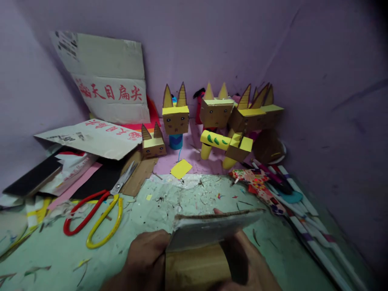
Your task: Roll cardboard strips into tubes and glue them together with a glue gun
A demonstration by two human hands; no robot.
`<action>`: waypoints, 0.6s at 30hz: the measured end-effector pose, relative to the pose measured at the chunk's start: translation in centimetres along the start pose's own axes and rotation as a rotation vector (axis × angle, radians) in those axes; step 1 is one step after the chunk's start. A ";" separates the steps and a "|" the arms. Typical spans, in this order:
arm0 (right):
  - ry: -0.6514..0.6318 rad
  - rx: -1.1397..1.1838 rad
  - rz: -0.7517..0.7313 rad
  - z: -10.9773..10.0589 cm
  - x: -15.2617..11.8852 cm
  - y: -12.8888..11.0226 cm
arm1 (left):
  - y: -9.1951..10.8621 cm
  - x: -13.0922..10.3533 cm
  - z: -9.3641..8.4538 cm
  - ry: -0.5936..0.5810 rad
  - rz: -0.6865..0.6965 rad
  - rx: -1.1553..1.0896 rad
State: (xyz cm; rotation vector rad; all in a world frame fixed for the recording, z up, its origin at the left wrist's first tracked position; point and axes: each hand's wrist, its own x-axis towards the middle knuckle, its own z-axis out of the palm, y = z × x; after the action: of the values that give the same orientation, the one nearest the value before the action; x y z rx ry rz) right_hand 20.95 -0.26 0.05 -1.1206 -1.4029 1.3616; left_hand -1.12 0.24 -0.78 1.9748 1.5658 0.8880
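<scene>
Both hands [148, 252] [253, 262] around cardboard [195, 264]

Between the left hand [147, 252] and the right hand [250, 256], the cardboard [197, 268] is tan with a greyish-white flap. Beneath both hands, the table [169, 202] is pale green. Beyond the left hand, the scissors [117, 189] have one red handle, one yellow, and silver blades; farther past them, an off-white box panel [112, 87] bears red characters. Straight ahead of the hands lies a plain yellow card [181, 169]; behind it, a toy animal [216, 140] wears dark green leaf shapes on yellow. Beyond the right hand, the glue gun [260, 187] carries a multicoloured pattern, mostly red. The wall [182, 40] is pale purple.
</scene>
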 end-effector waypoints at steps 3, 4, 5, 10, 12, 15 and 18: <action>-0.130 0.246 0.137 0.8 0.5 -0.3 | 0.9 0.8 -0.5 -0.006 -0.140 -0.100; -0.138 0.305 0.151 0.9 0.8 -0.2 | 1.2 1.2 -0.6 -0.028 -0.197 -0.196; -0.117 0.360 0.156 0.8 1.0 -0.1 | 1.5 1.7 -0.8 -0.059 -0.261 -0.327; 0.083 0.604 0.184 -0.3 2.2 0.6 | 1.3 3.5 -1.4 -0.106 -0.576 -1.026; 0.098 0.632 0.188 -0.5 2.4 0.7 | 0.7 3.5 -1.6 -0.058 -0.631 -1.102; 0.101 0.643 0.164 -0.6 2.5 0.6 | 0.1 3.2 -2.0 0.032 -0.664 -1.091; 0.091 0.641 0.131 -0.7 2.4 0.8 | 0.4 3.1 -2.1 0.012 -0.645 -1.046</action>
State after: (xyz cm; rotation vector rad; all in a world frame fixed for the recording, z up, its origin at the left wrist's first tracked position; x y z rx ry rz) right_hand 21.07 2.27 -0.72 -0.8326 -0.7425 1.6669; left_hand -1.98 3.04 1.59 0.6822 1.2005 1.0903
